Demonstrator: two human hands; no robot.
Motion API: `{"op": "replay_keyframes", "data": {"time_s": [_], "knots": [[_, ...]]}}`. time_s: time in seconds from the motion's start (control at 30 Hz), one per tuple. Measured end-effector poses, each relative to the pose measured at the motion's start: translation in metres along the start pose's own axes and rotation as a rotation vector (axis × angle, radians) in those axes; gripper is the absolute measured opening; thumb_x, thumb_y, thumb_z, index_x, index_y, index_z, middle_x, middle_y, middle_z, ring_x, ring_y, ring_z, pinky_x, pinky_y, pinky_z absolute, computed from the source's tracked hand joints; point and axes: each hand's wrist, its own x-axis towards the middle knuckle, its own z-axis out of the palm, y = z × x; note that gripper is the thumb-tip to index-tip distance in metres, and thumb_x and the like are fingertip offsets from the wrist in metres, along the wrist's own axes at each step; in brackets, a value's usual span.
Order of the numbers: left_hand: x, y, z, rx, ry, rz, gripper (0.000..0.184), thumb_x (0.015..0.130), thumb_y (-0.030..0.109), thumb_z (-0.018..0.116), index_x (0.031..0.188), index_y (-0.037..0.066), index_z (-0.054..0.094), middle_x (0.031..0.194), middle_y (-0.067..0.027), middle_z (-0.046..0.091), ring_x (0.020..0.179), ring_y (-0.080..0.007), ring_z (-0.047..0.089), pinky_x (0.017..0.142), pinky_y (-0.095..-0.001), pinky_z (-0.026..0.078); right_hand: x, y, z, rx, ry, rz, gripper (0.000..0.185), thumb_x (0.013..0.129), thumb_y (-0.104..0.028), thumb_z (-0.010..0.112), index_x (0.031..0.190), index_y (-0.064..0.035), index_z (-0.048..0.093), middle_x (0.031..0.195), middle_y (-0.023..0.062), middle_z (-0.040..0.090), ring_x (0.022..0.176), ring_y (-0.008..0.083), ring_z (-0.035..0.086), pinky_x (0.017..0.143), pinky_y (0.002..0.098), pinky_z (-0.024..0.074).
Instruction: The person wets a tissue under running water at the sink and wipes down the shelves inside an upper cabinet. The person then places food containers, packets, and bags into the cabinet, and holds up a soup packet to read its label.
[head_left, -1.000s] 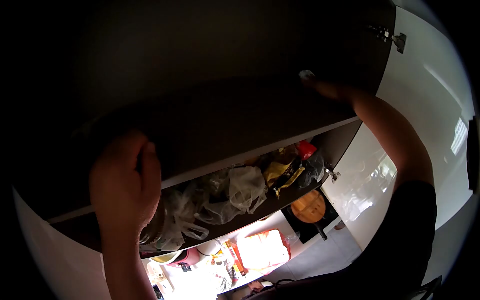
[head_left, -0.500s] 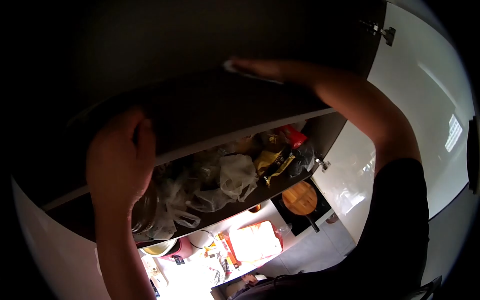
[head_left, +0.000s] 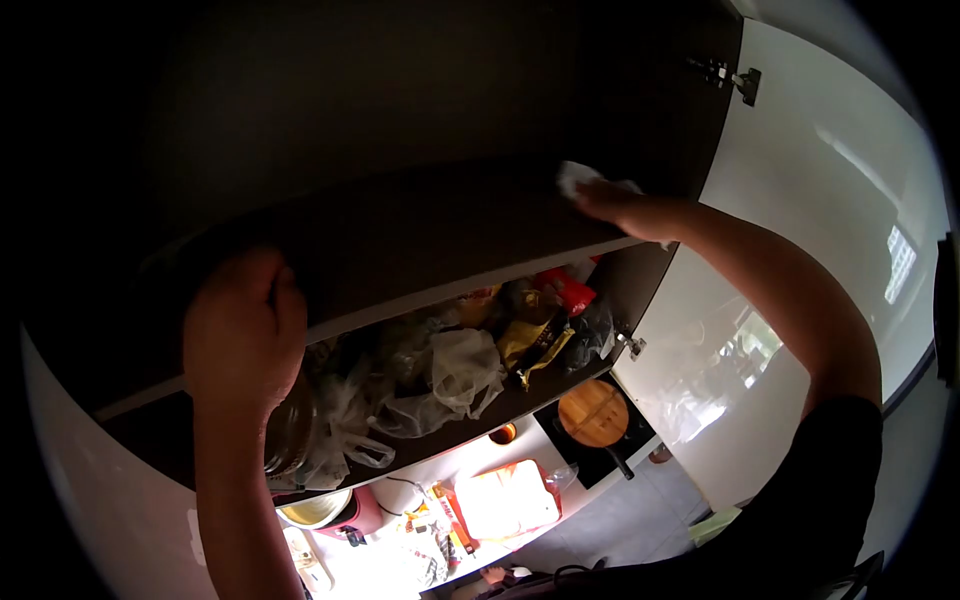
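My right hand (head_left: 610, 202) presses a white cloth (head_left: 578, 178) on the dark upper shelf (head_left: 400, 225), near its right end. The cloth shows at the fingertips and beneath the hand. On the left, my left hand (head_left: 245, 325) rests at the shelf's front edge with its fingers curled and the thumb against them. Whatever may be inside that grip is hidden. Below the shelf, the lower compartment holds crumpled translucent plastic bags (head_left: 465, 370), a yellow and black packet (head_left: 530, 345) and a red packet (head_left: 568, 290).
A white glossy cabinet door (head_left: 800, 200) stands open at the right, with metal hinges (head_left: 747, 86). Beneath the cabinet, a brightly lit counter carries a round wooden lid (head_left: 593, 412) over a dark cooktop, a white-topped box (head_left: 510, 498) and a pink pot-like appliance (head_left: 365, 512).
My right hand has moved right with the white cloth along the shelf, toward the cabinet's side wall. My left hand has stayed at the front edge. The view has shifted slightly.
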Motion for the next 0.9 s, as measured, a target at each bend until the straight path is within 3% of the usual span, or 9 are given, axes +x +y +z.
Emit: {"op": "replay_keyframes", "data": {"time_s": [0.07,0.17,0.23,0.4,0.53,0.6,0.77,0.87,0.9], "knots": [[0.000,0.001,0.001,-0.001,-0.004,-0.025,0.012,0.089,0.014,0.057,0.085,0.003,0.060,0.080,-0.0187,0.062,0.075,-0.0395,0.062,0.066,-0.0491,0.049,-0.007,0.024,-0.012,-0.011,0.050,0.102,0.093,0.096,-0.077,0.027,0.162,-0.0120,0.019,0.169,0.0159,0.009,0.157,0.0299,0.003,0.126,0.0479,0.0069],[0.001,0.003,0.001,0.001,0.004,-0.035,0.011,0.087,0.013,0.057,0.084,0.003,0.061,0.080,-0.0184,0.063,0.075,-0.0394,0.062,0.066,-0.0491,0.050,0.006,0.024,-0.021,0.203,-0.068,0.234,0.094,0.096,-0.078,0.028,0.162,-0.0116,0.019,0.169,0.0152,0.014,0.156,0.0298,0.009,0.125,0.0448,0.0104],[0.001,0.003,0.002,-0.006,0.007,-0.030,0.011,0.087,0.013,0.057,0.083,0.003,0.061,0.080,-0.0183,0.063,0.075,-0.0395,0.062,0.067,-0.0492,0.050,0.013,0.011,-0.019,0.029,0.113,0.308,0.096,0.094,-0.080,0.029,0.161,-0.0112,0.023,0.167,0.0161,0.020,0.155,0.0307,0.017,0.124,0.0436,0.0152],[0.000,0.001,0.006,0.035,0.037,-0.015,0.011,0.084,0.013,0.058,0.080,0.004,0.060,0.078,-0.0179,0.063,0.074,-0.0391,0.063,0.066,-0.0501,0.049,0.066,-0.007,-0.031,0.092,-0.027,0.432,0.104,0.089,-0.084,0.035,0.161,-0.0094,0.022,0.166,0.0183,0.022,0.152,0.0321,0.024,0.123,0.0448,0.0204],[-0.001,-0.002,-0.002,0.079,-0.066,-0.071,0.014,0.085,0.017,0.056,0.084,0.004,0.060,0.080,-0.0216,0.060,0.078,-0.0424,0.060,0.067,-0.0491,0.048,0.104,-0.008,-0.030,0.049,-0.012,0.402,0.105,0.089,-0.084,0.036,0.161,-0.0097,0.022,0.166,0.0180,0.021,0.153,0.0325,0.023,0.123,0.0457,0.0197],[0.001,-0.005,-0.002,0.064,-0.065,0.028,0.015,0.080,0.019,0.056,0.082,0.004,0.059,0.078,-0.0212,0.059,0.076,-0.0420,0.060,0.067,-0.0496,0.049,0.108,-0.011,-0.028,-0.007,0.041,0.390,0.105,0.088,-0.084,0.037,0.161,-0.0099,0.022,0.166,0.0179,0.020,0.153,0.0327,0.023,0.123,0.0461,0.0193],[0.000,-0.010,0.001,-0.007,0.078,0.092,0.012,0.071,0.016,0.056,0.074,0.004,0.056,0.071,-0.0198,0.056,0.065,-0.0407,0.057,0.061,-0.0512,0.047,0.083,-0.091,-0.015,-0.241,0.456,0.243,0.106,0.088,-0.084,0.039,0.161,-0.0103,0.021,0.167,0.0176,0.019,0.153,0.0331,0.023,0.124,0.0472,0.0184],[-0.012,-0.013,-0.006,-0.211,0.100,0.185,0.007,0.069,0.013,0.058,0.067,0.007,0.054,0.065,-0.0163,0.054,0.059,-0.0365,0.056,0.056,-0.0477,0.046,0.074,-0.181,0.005,-0.064,0.208,0.065,0.108,0.087,-0.086,0.038,0.162,-0.0108,0.018,0.168,0.0177,0.016,0.154,0.0331,0.017,0.125,0.0485,0.0155],[-0.020,-0.019,-0.007,-0.338,0.276,0.344,0.005,0.068,0.010,0.057,0.065,0.008,0.053,0.063,-0.0135,0.054,0.057,-0.0333,0.054,0.054,-0.0444,0.045,0.074,-0.210,0.014,-0.003,0.088,0.017,0.110,0.086,-0.087,0.035,0.162,-0.0110,0.015,0.168,0.0180,0.012,0.156,0.0330,0.011,0.125,0.0493,0.0129]]}}
